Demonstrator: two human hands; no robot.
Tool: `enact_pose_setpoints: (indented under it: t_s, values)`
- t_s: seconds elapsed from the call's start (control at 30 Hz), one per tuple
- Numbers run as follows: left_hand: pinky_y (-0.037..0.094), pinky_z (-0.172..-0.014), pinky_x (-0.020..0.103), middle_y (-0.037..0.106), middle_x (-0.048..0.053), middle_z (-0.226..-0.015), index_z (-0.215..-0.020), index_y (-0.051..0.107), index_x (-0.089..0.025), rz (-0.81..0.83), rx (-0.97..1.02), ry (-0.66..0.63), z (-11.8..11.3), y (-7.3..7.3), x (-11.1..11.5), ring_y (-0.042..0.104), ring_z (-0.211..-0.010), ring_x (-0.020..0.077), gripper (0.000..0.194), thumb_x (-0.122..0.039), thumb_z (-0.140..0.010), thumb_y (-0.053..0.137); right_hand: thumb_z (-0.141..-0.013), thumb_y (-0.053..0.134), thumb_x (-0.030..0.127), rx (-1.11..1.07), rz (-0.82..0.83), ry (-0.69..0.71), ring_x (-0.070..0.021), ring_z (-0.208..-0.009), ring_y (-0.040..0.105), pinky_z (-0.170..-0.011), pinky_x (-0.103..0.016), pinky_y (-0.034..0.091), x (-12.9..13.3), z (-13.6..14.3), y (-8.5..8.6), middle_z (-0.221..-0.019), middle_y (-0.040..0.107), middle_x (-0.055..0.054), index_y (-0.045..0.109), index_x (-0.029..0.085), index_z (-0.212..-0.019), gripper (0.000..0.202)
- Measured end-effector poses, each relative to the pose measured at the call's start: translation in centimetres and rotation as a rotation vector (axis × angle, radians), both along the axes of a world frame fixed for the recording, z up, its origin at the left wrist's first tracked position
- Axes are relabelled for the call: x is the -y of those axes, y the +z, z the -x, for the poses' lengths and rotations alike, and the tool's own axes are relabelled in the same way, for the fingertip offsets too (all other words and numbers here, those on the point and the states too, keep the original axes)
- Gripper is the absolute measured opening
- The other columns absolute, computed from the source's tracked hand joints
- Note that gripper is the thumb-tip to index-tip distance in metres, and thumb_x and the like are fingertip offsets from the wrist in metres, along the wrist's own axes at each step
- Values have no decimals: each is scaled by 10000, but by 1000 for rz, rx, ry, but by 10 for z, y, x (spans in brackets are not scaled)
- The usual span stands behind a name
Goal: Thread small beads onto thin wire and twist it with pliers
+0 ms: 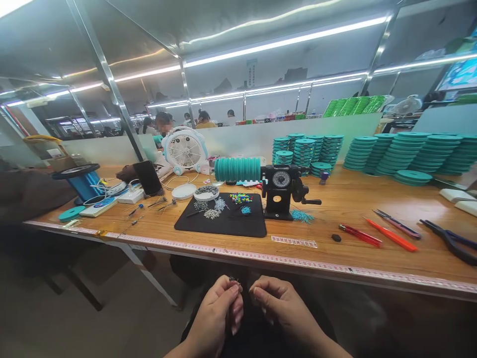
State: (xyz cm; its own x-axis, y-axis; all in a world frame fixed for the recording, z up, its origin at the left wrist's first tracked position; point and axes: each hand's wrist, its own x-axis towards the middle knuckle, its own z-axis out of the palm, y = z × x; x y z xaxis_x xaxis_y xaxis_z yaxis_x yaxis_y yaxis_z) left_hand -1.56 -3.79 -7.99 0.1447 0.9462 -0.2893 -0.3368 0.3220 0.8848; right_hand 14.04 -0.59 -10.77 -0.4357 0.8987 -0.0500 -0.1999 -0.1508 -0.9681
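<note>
Below the table's front edge, over my lap, my left hand (222,307) is closed in a pinch. A small dark piece (234,281) shows at its fingertips; its kind is too small to make out. Close on the right, my right hand (278,303) is also pinched, thumb against forefinger. What it holds, if anything, does not show. A small gap separates the two hands. Past them on the table lies a black mat (223,223) with small piles of coloured beads (240,198), silvery bits (212,214) and blue bits (246,210).
A black hand-crank winder (280,191) carries teal spools (237,170). More teal spools (395,154) stand stacked at the back right. Pliers (452,241), tweezers (397,223) and an orange pen-like tool (391,235) lie right. A measuring tape (261,257) runs along the front edge. A fan (185,149) stands behind.
</note>
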Motion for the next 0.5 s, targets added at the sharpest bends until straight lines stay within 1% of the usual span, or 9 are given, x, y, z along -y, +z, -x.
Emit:
enact_pose_setpoints:
  t_s: [0.07,0.17,0.33,0.4,0.5]
  values:
    - [176,-385,192,354,-86,-509,-697,415,-200,27,50,16,-1,3,0,265,-423,57,234,-340,-781,583,-743,697,436,-99,59,67,-50,-421,333,-410,-193,233,0,0,-4,-505,426,66,622,138,-710,309]
    - [139,-377,190,342,-81,-494,-658,405,-199,85,139,0,0,8,0,254,-404,51,245,-314,-745,603,-690,744,439,-241,142,181,-44,-401,331,-386,-183,229,0,3,-4,-484,428,71,620,140,-692,324]
    - [102,-372,169,307,-92,-489,-637,402,-188,233,327,-33,4,11,-2,218,-381,28,250,-254,-674,640,-625,794,438,-360,238,251,-42,-409,346,-369,-176,229,-1,8,-2,-517,475,54,619,138,-681,352]
    - [104,-371,167,308,-95,-488,-647,407,-188,235,301,-11,4,9,-3,212,-385,27,262,-264,-672,656,-625,799,426,-387,260,269,-40,-404,346,-372,-178,222,-2,9,-3,-511,470,56,617,135,-677,347]
    - [118,-369,174,325,-98,-480,-683,430,-192,148,141,48,2,6,-3,202,-392,35,264,-313,-699,663,-634,803,393,-404,264,232,-42,-421,365,-383,-179,222,-3,9,-4,-539,490,45,620,133,-678,321]
